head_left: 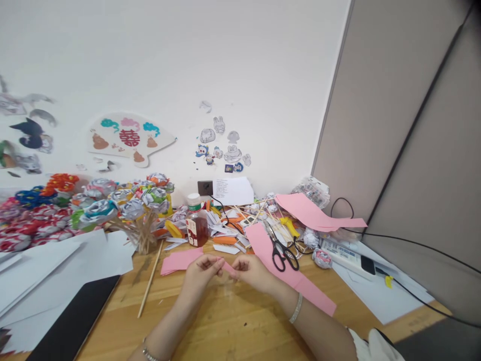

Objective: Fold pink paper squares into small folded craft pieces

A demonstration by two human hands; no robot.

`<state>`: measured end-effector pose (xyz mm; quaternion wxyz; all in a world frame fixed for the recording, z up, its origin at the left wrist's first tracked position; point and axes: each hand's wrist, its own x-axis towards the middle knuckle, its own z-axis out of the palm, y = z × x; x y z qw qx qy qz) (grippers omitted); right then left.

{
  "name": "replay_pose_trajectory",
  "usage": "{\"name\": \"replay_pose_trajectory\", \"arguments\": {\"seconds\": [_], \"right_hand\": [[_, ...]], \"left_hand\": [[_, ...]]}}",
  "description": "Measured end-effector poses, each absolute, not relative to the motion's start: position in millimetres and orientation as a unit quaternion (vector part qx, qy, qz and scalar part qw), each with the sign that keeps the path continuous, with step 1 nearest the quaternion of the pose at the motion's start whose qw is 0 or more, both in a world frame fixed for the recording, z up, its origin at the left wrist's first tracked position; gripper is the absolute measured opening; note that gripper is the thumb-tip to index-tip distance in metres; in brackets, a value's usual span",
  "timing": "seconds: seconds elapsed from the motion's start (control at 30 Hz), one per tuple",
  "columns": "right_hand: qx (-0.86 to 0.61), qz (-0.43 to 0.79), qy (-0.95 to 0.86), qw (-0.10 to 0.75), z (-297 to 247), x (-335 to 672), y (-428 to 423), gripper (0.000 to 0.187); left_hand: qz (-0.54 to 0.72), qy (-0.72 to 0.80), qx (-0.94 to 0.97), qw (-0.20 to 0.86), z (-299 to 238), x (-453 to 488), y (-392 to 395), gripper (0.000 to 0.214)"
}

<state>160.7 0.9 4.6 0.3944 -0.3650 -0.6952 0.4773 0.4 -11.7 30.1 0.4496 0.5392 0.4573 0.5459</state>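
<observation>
Between my two hands is a small piece of pink paper [228, 268], pinched from both sides above the wooden table. My left hand [203, 271] closes its fingertips on the paper's left end. On the other end, the thumb and fingers of my right hand [251, 272] are closed too. Cut pink paper pieces [176, 261] lie just behind my left hand. To the right of my right hand, black-handled scissors [282, 253] rest on a long pink paper strip [263, 245]. A bare wooden stick [150, 281] lies on the left.
Paper flowers on sticks [131, 210] crowd the back left. A bottle of reddish liquid [196, 225] stands near paper scraps. White sheets [71, 276] and a black flat object [75, 321] cover the left side. A power strip [347, 258] with cables sits at right.
</observation>
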Motion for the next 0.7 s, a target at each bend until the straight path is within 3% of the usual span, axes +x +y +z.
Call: {"name": "replay_pose_trajectory", "arguments": {"seconds": [0.37, 0.7], "right_hand": [[-0.387, 0.495, -0.671, 0.394, -5, 156, 3, 0.040], [-0.364, 0.533, -0.660, 0.384, -13, 156, 8, 0.039]], "left_hand": [[0.539, 0.476, 0.567, 0.401, 33, -3, -12, 0.030], [0.548, 0.469, 0.530, 0.446, 28, -6, -7, 0.029]]}}
